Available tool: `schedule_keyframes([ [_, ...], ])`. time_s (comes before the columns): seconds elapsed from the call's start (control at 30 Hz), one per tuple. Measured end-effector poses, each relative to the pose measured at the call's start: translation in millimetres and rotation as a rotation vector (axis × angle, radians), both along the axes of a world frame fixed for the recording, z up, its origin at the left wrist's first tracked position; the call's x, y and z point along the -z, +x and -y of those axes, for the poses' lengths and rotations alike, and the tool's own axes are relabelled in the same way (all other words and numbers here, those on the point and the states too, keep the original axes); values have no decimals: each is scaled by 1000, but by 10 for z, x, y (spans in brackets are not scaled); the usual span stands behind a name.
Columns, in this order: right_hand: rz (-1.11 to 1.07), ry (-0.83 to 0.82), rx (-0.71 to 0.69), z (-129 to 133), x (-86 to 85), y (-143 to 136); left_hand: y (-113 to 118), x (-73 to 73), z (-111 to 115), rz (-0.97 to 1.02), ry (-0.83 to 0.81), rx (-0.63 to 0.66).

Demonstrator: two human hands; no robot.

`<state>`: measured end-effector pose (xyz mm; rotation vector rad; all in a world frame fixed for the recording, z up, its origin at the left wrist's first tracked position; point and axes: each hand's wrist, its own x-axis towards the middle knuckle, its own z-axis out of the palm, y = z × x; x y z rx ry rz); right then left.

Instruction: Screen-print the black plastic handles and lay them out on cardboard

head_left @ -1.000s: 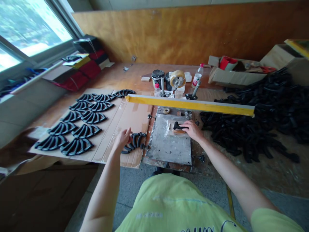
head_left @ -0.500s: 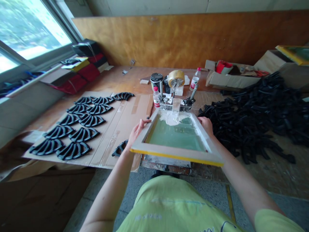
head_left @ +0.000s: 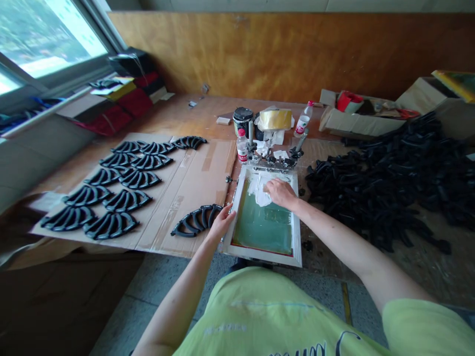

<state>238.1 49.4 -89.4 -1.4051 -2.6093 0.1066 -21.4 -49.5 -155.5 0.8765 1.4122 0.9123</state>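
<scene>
A framed screen (head_left: 264,222) with green mesh lies flat at the bench edge, below a metal clamp (head_left: 272,163). White paste (head_left: 256,183) covers part of its far end. My right hand (head_left: 281,193) is closed over the paste near the far end; the thing in its fingers is mostly hidden, with a white piece showing beside it. My left hand (head_left: 222,220) rests at the left side of the frame, its thumb and fingers around the edge. Just left of that hand, a black fan-shaped part (head_left: 196,221) lies on cardboard (head_left: 163,217).
Several black fan-shaped parts (head_left: 111,225) lie in rows on the left. A big heap of black parts (head_left: 371,193) covers the right side. Behind the clamp stand two bottles (head_left: 242,147), a black tub (head_left: 242,121) and a tape roll (head_left: 275,119). An open carton (head_left: 356,123) sits back right.
The screen has gone down from a tilted, raised position to flat. My right hand has left its right edge and moved onto the paste; my left hand is lower on the left edge.
</scene>
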Motion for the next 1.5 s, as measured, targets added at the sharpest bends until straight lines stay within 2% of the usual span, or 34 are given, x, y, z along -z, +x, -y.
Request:
schedule_keyframes([
  [0.1,-7,-8,-229,197,-49,121,4,41,15,-28,33,-26],
  [0.2,-54,-75,-360,145,-117,206,23,16,33,-41,55,-30],
  [0.27,-112,-75,-298,71,-103,198,30,-19,40,-41,59,-28],
  [0.37,-171,40,-164,107,29,134,27,-51,38,-56,45,-28],
  [0.47,-169,73,-235,274,152,130,29,-64,36,-68,30,-23],
  [0.53,-189,30,-280,297,140,155,42,-107,44,-57,21,-24],
  [0.63,-259,-15,-164,64,-19,134,57,-292,67,-28,0,-10],
  [0.77,-249,-17,147,-458,-340,110,24,-727,63,-56,25,40],
  [0.83,-269,29,246,-624,-467,251,9,-954,5,-51,68,50],
  [0.9,-360,88,343,-675,-513,508,30,-1151,-109,-20,137,41],
  [0.97,-442,89,487,-615,-435,792,99,-1320,-275,29,260,-13],
  [1.03,-458,28,596,-468,-230,976,202,-1466,-467,89,398,-78],
  [1.07,-450,-13,608,-372,-92,1005,257,-1530,-559,110,442,-96],
  [1.1,-441,-55,578,-270,55,990,310,-1583,-640,118,461,-105],
  [1.17,-419,-121,406,-73,332,865,396,-1640,-737,114,450,-129],
  [1.23,-366,-141,207,76,509,699,453,-1598,-713,106,437,-196],
  [1.3,-304,-137,97,169,537,560,498,-1449,-548,95,385,-242],
  [1.33,-289,-135,81,207,500,498,524,-1343,-419,86,312,-212],
  [1.43,-300,-113,-14,368,282,234,638,-970,53,116,-29,9],
  [1.47,-304,-94,-74,455,206,98,672,-848,202,161,-109,36],
  [1.5,-303,-76,-143,560,141,-64,685,-734,334,210,-145,-5],
])
